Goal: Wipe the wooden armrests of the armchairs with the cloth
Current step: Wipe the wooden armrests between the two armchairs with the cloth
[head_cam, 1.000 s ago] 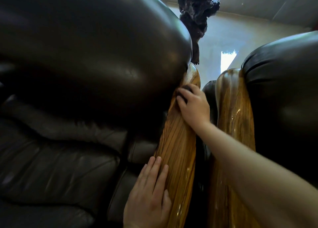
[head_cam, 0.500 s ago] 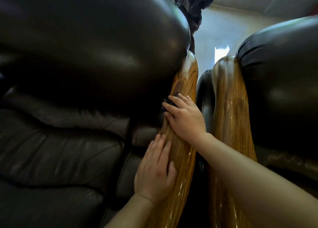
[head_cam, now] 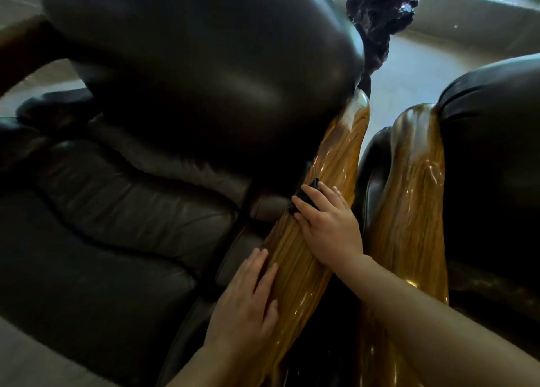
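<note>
your right hand (head_cam: 328,226) presses the small dark cloth (head_cam: 305,197) under curled fingers on the glossy striped wooden armrest (head_cam: 339,153); your left hand (head_cam: 248,307) lies flat, empty. the slick lacquer may let the cloth slip free.

Dim overall; daylight from upper right. Glare streaks on glossy wooden armrests (head_cam: 327,188), soft sheen on dark leather (head_cam: 204,65). Deep shadows below. Wide-angle bending, soft blur at edges.
</note>
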Demonstrator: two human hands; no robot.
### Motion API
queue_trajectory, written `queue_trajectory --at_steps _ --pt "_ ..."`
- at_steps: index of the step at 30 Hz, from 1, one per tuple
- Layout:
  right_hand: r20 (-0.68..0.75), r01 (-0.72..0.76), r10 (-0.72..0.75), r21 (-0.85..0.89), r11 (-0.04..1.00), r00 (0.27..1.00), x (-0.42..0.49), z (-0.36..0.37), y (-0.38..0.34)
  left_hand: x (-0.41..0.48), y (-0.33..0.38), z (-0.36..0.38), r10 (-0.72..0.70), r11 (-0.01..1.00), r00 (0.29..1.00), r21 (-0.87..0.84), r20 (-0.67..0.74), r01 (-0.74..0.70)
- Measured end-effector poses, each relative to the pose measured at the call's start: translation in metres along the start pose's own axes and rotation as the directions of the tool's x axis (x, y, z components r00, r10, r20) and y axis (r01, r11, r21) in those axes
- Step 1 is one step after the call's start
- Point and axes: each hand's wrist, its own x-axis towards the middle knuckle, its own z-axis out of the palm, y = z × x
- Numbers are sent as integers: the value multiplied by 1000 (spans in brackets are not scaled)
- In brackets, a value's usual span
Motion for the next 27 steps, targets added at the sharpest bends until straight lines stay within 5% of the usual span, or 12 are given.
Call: queue_trajectory --at_steps 20,27 --pt "48 201 -201 -4 979 978 -103 20 -87 -102 -17 -14 -260 956 966 -145 -7 256" --pt "190 364 -354 -17 931 916 -140 22 -142 -149 -38 -39 -307 946 951 -124 -42 299"
